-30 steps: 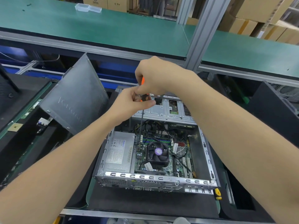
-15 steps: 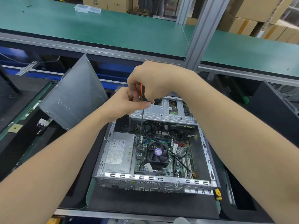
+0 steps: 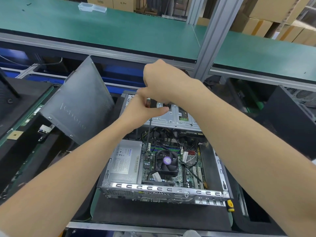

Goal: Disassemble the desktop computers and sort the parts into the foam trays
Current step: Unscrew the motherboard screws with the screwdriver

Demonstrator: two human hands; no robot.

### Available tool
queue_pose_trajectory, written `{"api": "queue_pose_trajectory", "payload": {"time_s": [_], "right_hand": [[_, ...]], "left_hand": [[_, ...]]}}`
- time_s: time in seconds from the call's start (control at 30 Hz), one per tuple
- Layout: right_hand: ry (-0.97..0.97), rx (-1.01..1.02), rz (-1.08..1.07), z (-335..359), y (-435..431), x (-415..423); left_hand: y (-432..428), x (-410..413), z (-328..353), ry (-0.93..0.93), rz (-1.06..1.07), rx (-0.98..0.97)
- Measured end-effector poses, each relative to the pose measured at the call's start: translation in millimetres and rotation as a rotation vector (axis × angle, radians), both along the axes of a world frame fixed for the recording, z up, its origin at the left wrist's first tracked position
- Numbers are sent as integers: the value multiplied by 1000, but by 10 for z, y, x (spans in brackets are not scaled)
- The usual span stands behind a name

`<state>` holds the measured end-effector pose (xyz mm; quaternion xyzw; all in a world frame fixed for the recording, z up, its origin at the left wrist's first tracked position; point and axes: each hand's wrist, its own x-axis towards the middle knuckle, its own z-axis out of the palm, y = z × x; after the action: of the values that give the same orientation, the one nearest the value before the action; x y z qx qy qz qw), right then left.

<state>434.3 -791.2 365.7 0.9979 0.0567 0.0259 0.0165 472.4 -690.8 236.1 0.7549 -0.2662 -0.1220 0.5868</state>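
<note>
Unscrewing stage. Right hand (image 3: 164, 82) gripped the screwdriver (image 3: 149, 129) handle from above and left hand (image 3: 142, 112) pinched it lower, shaft down inside the open computer case (image 3: 171, 189). Next move likely required downward pressure with a plumb shaft.

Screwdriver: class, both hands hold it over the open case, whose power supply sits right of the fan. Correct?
No: the head view shows the power supply left of the fan; left hand and right hand do hold the screwdriver over the case.

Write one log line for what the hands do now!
right hand: grips screwdriver top | left hand: pinches it lower | screwdriver: points down into open computer
</note>
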Motion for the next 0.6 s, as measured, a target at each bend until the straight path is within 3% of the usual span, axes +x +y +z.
{"api": "queue_pose_trajectory", "payload": {"time_s": [0.37,0.6], "right_hand": [[131,-59,213,186,-94,-95],[234,-44,240,243,-85,-108]], "left_hand": [[235,140,81,100,-304,-130],[293,199,147,157,-393,-31]]}}
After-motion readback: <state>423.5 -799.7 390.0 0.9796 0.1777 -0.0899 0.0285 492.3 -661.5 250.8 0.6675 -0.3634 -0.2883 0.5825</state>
